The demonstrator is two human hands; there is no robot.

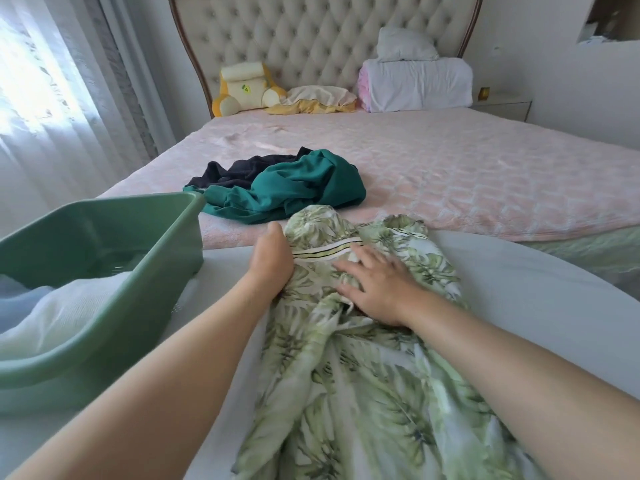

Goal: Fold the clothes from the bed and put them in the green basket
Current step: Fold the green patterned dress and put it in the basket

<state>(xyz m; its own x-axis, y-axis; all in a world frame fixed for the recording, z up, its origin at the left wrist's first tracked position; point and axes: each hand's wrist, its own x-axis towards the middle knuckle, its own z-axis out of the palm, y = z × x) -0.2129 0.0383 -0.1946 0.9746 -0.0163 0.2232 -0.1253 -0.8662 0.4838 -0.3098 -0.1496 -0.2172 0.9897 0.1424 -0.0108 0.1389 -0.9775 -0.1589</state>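
Garment up front is pale green leaf print on white, with a striped band. Teal and black clothes sit on the pink quilted bed. Basket is muted green.

The fingers of the left hand are concealed behind the leaf-print garment; their grip cannot be determined. The right hand shows blurred fingertips. The garment's lower part is cut off by the bottom edge. The green basket is cut off at the left edge. The teal garment covers part of the black garment. The yellow object on the nightstand is too small to identify.
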